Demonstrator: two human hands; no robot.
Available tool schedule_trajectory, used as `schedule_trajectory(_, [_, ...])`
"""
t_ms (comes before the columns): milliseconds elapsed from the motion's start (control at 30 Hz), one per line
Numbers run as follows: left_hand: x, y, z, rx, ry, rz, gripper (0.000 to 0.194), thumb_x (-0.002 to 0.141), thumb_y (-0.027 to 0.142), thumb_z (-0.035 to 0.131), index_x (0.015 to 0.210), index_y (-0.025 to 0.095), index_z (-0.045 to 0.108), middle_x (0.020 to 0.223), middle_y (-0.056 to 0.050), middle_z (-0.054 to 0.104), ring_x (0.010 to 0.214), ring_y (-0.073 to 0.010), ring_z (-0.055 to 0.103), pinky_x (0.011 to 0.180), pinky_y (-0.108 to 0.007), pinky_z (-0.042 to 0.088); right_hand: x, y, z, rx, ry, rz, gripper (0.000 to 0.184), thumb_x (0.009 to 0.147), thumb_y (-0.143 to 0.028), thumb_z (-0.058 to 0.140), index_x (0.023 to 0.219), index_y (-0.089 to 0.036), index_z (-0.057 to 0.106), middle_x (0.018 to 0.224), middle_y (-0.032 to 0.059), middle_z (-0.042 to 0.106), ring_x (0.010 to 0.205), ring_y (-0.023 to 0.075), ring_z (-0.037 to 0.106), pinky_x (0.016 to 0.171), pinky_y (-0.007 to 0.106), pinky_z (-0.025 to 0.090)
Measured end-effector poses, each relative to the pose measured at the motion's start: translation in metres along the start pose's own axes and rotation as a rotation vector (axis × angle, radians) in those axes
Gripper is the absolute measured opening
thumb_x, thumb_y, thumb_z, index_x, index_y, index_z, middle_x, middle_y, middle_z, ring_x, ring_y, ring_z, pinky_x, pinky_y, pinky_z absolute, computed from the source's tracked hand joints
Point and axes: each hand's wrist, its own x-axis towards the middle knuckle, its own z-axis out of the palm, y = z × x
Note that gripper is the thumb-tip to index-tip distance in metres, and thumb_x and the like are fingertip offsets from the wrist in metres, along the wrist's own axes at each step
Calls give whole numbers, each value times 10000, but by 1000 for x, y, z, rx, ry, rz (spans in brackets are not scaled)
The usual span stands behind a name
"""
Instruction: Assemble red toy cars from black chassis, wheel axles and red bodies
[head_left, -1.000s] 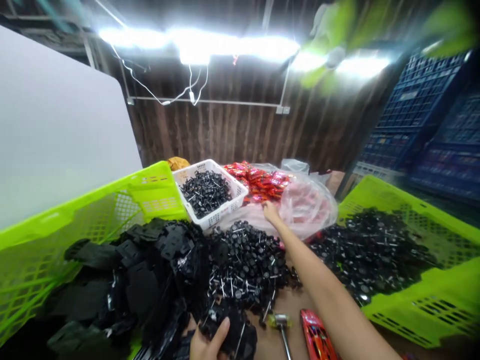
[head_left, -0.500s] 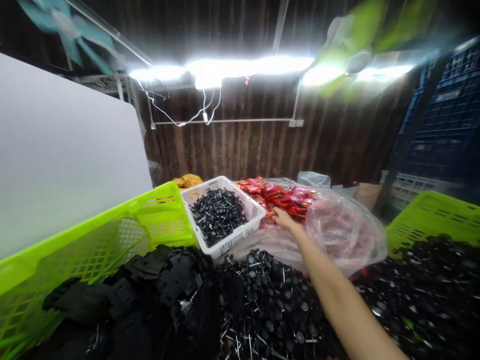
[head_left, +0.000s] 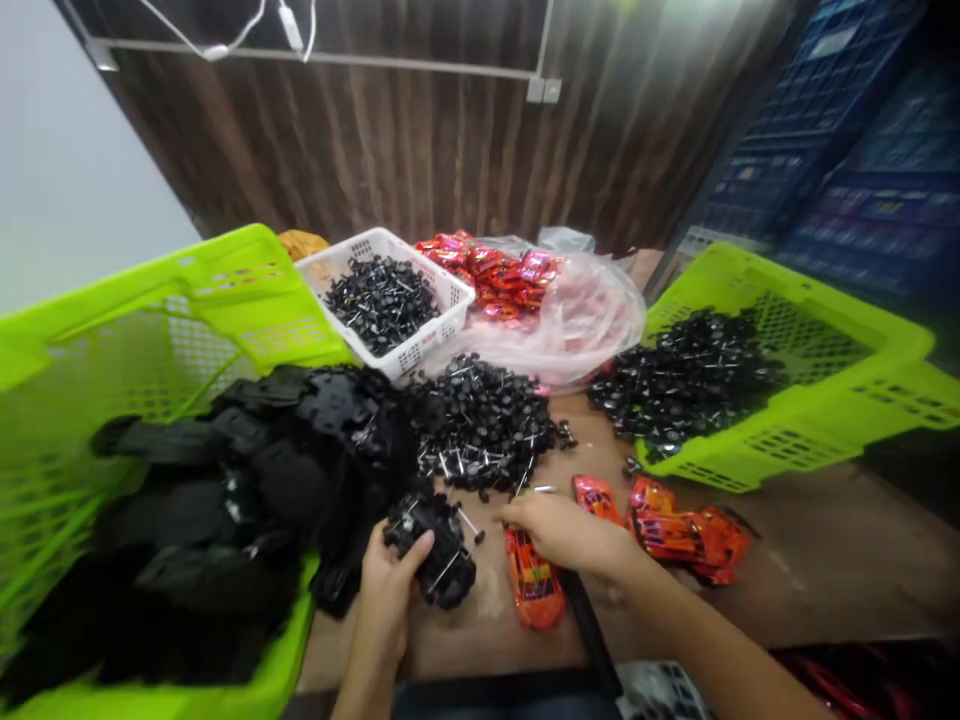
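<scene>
My left hand [head_left: 391, 572] is closed around a black toy car chassis [head_left: 435, 550] with wheels and metal axles, holding it tilted just above the table. To its right, my right hand [head_left: 546, 528] lies over the far end of a red toy car body [head_left: 536, 590], with fingers curled across it; the thumb is hidden. A loose wheel axle [head_left: 471, 524] lies between the two hands. Beyond them is a heap of black wheels on axles [head_left: 487, 420]. A black bar-like thing [head_left: 592, 635] extends toward me from under my right wrist.
More red car bodies [head_left: 690, 535] lie to the right. At left, a green crate [head_left: 247, 285] holds black chassis parts; another green crate [head_left: 810, 440] at right holds wheels. Behind are a white basket [head_left: 427, 345] of wheels and a plastic bag [head_left: 600, 310] beside red bodies.
The view has tilted down to the table. My right hand has come back from the red bodies at the bag to a red toy car body in front. My left hand with the chassis now shows.
</scene>
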Motion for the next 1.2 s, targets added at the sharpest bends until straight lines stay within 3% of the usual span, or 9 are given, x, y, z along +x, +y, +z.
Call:
schedule_trajectory(100, [-9, -4, -6, -9, -12, 46, 552, 552, 283, 821, 1008, 158, 535, 891, -49, 689, 805, -182, 660, 753, -306, 520, -13, -22, 44, -67, 237, 151, 444, 824, -30, 387, 1200, -178, 569, 1090, 102, 620, 1035, 208, 556, 919, 331, 438])
schedule_trajectory(233, [-20, -6, -6, -52, 2, 86, 514, 590, 272, 787, 1017, 175, 518, 883, -27, 681, 796, -160, 654, 757, -287, 511, -34, -46, 94, -99, 481, 466, 391, 866, -295, 501, 1206, -103, 509, 1119, 186, 534, 1033, 304, 521, 882, 424, 458])
schedule_trajectory(400, [-29, -4, 0, -34, -31, 28, 591, 588, 265, 773, 1098, 179, 486, 825, -14, 676, 715, -160, 652, 674, -284, 521, -56, -50, 130, 0, 580, 456, 581, 770, -220, 516, 1312, -83, 360, 1259, 231, 430, 1141, 355, 464, 870, 479, 461])
schedule_trajectory(567, [-32, -12, 2, -18, -88, 37, 621, 605, 250, 771, 1144, 168, 473, 898, -52, 692, 798, -173, 659, 752, -306, 525, -59, -39, 119, 150, 639, 546, 541, 702, -314, 573, 1172, -73, 454, 1169, 251, 513, 1101, 381, 517, 873, 530, 449])
schedule_trajectory(633, [-35, -17, 3, -11, -116, 22, 566, 648, 244, 737, 1147, 164, 481, 926, -65, 693, 853, -180, 658, 801, -316, 516, -60, -43, 105, 320, 664, 584, 549, 712, -352, 580, 1180, -102, 441, 1062, 207, 596, 954, 330, 607, 802, 479, 491])
schedule_trajectory(733, [-43, -28, 8, 5, -205, -22, 523, 696, 220, 686, 1172, 177, 476, 973, -74, 692, 926, -203, 655, 847, -345, 508, -62, -57, 87, 498, 639, 476, 621, 735, -398, 593, 1268, -143, 404, 989, 144, 658, 806, 257, 650, 729, 382, 518])
schedule_trajectory(900, [-56, -47, 26, 3, -371, 22, 441, 733, 161, 615, 1160, 184, 508, 1058, -89, 676, 1034, -224, 626, 903, -354, 490, -58, -72, 84, 314, 598, 376, 581, 732, -386, 605, 1249, -135, 515, 933, 135, 688, 768, 262, 647, 759, 399, 499])
schedule_trajectory(1033, [-57, -57, 31, 58, -409, 59, 440, 760, 161, 567, 1196, 199, 521, 1082, -84, 670, 1030, -221, 626, 904, -353, 492, -57, -66, 92, 284, 591, 351, 536, 762, -379, 580, 1236, -132, 537, 914, 126, 693, 751, 253, 648, 737, 390, 503])
schedule_trajectory(1200, [-57, -55, 28, 2, -436, 12, 440, 784, 325, 613, 1190, 177, 532, 1040, -88, 678, 975, -241, 645, 849, -352, 519, -60, -64, 100, 285, 605, 366, 538, 786, -379, 562, 1262, -133, 514, 964, 147, 684, 777, 266, 648, 731, 404, 507])
